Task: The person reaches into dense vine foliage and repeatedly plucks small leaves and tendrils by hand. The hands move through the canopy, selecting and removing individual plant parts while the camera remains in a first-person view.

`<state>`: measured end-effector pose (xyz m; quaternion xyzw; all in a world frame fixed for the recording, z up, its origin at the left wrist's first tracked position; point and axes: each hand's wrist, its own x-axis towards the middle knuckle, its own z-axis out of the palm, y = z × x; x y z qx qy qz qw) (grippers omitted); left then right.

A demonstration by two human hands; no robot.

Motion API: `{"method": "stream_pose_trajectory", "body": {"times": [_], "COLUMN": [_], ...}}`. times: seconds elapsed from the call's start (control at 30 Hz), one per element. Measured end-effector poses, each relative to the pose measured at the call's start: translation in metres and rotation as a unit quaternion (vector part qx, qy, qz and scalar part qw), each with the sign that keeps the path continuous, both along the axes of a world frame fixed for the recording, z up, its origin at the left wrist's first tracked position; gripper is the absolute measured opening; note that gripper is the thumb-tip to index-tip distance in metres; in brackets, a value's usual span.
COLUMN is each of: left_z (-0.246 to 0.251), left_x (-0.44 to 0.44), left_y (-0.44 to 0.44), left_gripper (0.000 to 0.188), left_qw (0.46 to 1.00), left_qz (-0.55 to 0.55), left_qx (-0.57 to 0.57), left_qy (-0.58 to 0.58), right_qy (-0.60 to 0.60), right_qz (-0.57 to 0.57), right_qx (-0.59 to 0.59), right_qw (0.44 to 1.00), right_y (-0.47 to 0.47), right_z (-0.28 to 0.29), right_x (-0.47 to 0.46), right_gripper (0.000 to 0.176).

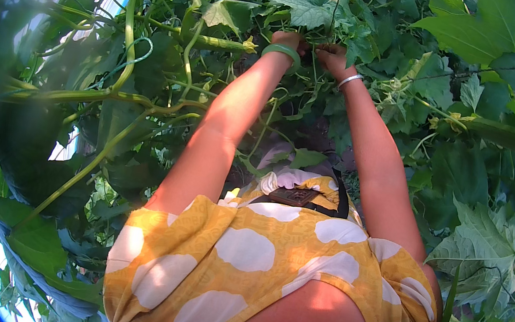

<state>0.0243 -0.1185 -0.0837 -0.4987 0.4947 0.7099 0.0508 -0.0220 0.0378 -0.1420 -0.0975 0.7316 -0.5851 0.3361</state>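
My left hand (290, 41), with a green bangle (282, 52) at the wrist, reaches forward into the climbing vines. Close beside it on the right is my right hand (332, 57), wearing a silver bangle (350, 80). The fingertips of both hands meet thin green stems below a dark upright string (337, 4); leaves and shade hide what they hold. A broad lobed leaf (307, 3) hangs just above the hands. Left of them lies a slender green fruit (215, 43) with a withered yellow flower (249, 45) at its tip.
Thick vine stems (96, 94) cross the left side, one looped with a teal string (145, 55). A twisted dark line (484, 70) runs through the foliage at right, above a long green fruit (504, 134). A phone (292, 196) sits at my waist.
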Motion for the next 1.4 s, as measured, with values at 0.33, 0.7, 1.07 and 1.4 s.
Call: {"method": "stream_pose_trajectory", "body": {"times": [0.33, 0.7, 1.07, 1.4], "left_z": [-0.08, -0.041, -0.029, -0.026], "left_x": [-0.003, 0.025, 0.027, 0.011], "left_y": [-0.005, 0.002, 0.002, 0.014], "left_gripper": [0.031, 0.032, 0.032, 0.033], "left_qw": [0.789, 0.979, 0.977, 0.955], "left_qz": [-0.351, -0.151, -0.087, -0.102], "left_qx": [-0.502, -0.091, 0.145, 0.236], "left_qy": [0.049, 0.102, 0.126, 0.151], "right_qy": [-0.234, -0.303, 0.392, -0.173], "right_qz": [-0.14, -0.195, 0.244, -0.038], "right_qx": [-0.114, -0.159, 0.312, -0.213], "right_qw": [0.955, 0.919, 0.83, 0.961], "right_y": [-0.005, -0.031, -0.002, -0.012], "right_z": [0.029, 0.022, -0.075, -0.057], "right_x": [-0.003, 0.014, -0.006, 0.016], "right_gripper": [0.028, 0.014, 0.023, 0.024]}}
